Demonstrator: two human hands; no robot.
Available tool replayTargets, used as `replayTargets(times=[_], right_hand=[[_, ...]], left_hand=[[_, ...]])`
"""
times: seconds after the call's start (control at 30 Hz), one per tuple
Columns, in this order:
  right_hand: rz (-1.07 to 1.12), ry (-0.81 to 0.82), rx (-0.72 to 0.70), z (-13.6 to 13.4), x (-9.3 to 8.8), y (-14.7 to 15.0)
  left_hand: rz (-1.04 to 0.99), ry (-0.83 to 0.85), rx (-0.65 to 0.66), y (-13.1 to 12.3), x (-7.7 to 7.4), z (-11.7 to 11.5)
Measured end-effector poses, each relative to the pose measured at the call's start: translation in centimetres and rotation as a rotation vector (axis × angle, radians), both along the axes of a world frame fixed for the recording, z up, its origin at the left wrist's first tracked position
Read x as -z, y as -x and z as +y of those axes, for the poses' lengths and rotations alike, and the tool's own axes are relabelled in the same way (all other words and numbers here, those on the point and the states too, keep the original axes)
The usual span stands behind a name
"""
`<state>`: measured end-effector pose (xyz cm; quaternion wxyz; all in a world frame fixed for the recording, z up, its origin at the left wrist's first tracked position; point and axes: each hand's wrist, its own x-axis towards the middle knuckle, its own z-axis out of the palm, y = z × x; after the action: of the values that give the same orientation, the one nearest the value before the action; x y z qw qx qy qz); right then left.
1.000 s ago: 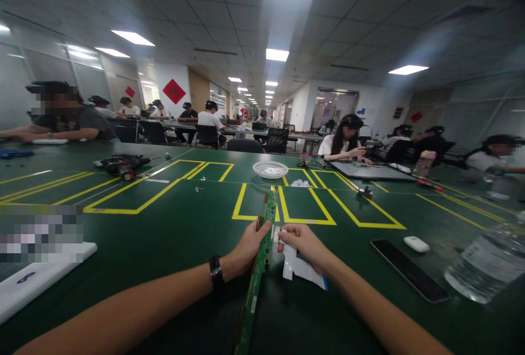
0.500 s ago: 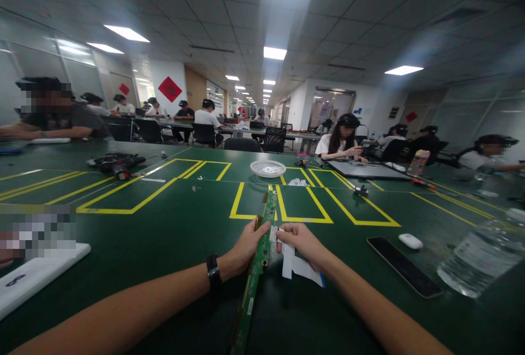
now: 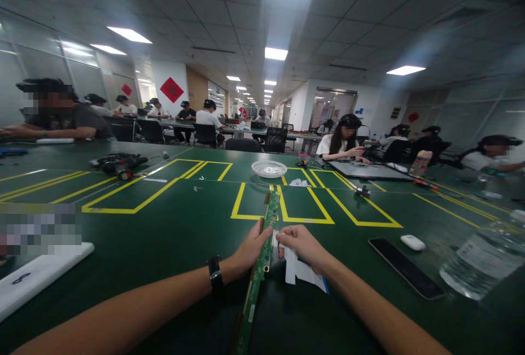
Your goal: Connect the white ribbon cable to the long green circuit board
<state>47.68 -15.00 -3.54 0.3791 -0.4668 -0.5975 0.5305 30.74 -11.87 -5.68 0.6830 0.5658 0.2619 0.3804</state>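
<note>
A circuit board [image 3: 255, 289] in our hands over the green counter [image 3: 184, 240].
In the head view, our left grip [image 3: 248, 249] clasps the board mid-length; our right grip [image 3: 304, 244] pinches a white ribbon cable [image 3: 290, 268] at the board's right edge.

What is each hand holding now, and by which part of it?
The left hand holds the board by its left edge, thumb on its face. The right hand pinches the white cable near the end beside the board.
</note>
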Motion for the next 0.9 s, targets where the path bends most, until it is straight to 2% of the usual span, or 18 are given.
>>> replayTargets(times=[0.47, 0.67, 0.9], right_hand=[[0.004, -0.02, 0.161, -0.4, -0.2, 1.3], [0.024, -0.015, 0.164, -0.2, 0.2, 1.2], [0.009, -0.035, 0.129, -0.3, 0.0, 1.1]], left_hand=[[0.035, -0.054, -0.027, 0.1, -0.3, -0.2], [0.026, -0.04, -0.008, 0.2, 0.1, -0.1], [0.036, -0.025, -0.005, 0.2, -0.6, -0.5]])
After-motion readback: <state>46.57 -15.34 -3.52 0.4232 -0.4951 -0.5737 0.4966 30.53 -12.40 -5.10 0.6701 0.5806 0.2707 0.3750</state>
